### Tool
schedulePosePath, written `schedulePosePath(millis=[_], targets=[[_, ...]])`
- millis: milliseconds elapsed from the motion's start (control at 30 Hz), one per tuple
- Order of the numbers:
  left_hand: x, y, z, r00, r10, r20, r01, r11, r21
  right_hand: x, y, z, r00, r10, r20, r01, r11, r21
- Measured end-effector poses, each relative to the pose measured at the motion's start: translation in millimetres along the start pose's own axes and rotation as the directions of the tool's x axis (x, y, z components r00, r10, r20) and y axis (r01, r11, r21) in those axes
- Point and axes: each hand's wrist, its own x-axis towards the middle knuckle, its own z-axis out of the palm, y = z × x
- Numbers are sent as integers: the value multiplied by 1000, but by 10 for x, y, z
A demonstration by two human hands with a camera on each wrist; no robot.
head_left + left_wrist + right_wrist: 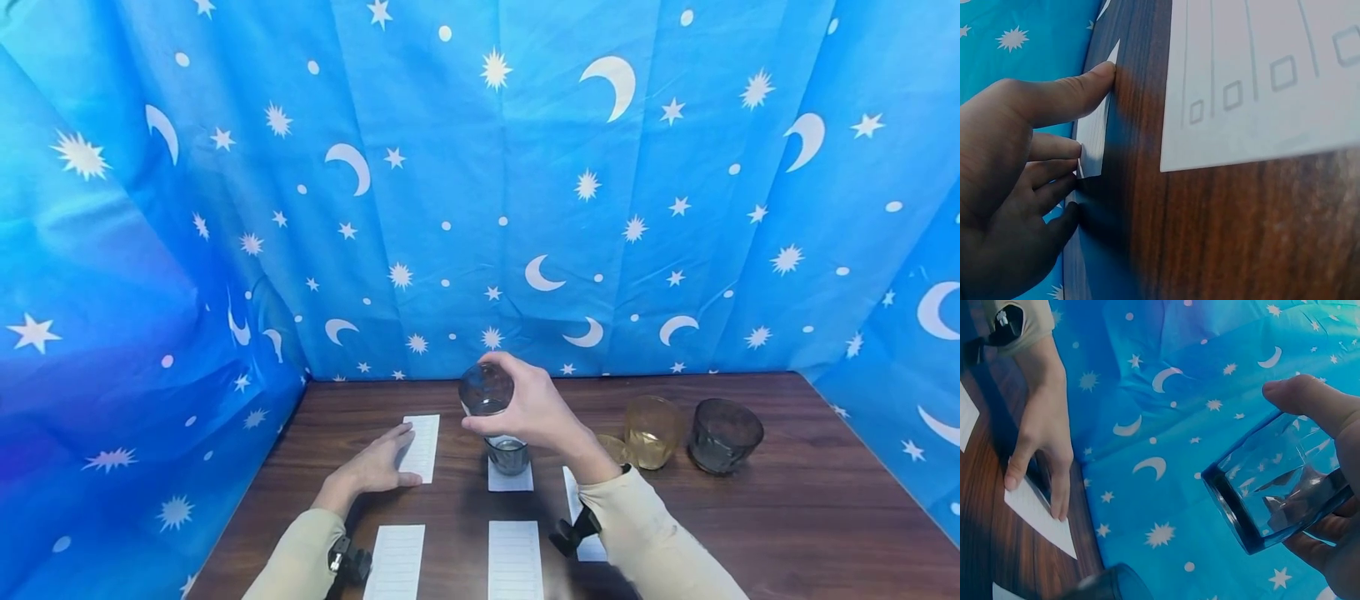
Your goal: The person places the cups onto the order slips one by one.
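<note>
My right hand [531,407] grips a clear, grey-tinted drinking glass [486,388] in the air, thumb and fingers round its sides. In the right wrist view the held glass [1260,494] is tilted and looks empty. Below it in the head view, a second grey glass [509,458] stands on a white paper slip [511,483]. My left hand [375,463] rests with fingers extended on another white slip [424,446] at the back left. The left wrist view has its thumb and fingertips touching that slip [1092,147].
Amber glass [652,433] and a dark grey glass [725,436] stand at the right; another amber piece [613,448] is partly hidden by my wrist. More lined slips lie in front: left [395,562], middle [514,560], and one under my right forearm [592,546]. A starry curtain [480,167] borders the table.
</note>
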Motion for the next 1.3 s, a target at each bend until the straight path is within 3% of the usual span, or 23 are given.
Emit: schedulePosePath(millis=[400,633,767,1300], targets=[[-18,11,-15,1000,5,12,-5,1000,-24,69,-49,230,1000,7,-14,-7,1000,-13],[0,19,-38,1000,16,10,-16,1000,4,141,-67,313,1000,-5,-11,5,1000,-23],[0,22,-28,1000,1,13,-1,1000,-2,164,-67,385,1000,17,7,-16,1000,-24],[-8,-22,-18,999,36,14,-36,999,-14,222,-14,611,995,83,60,-81,996,-39]])
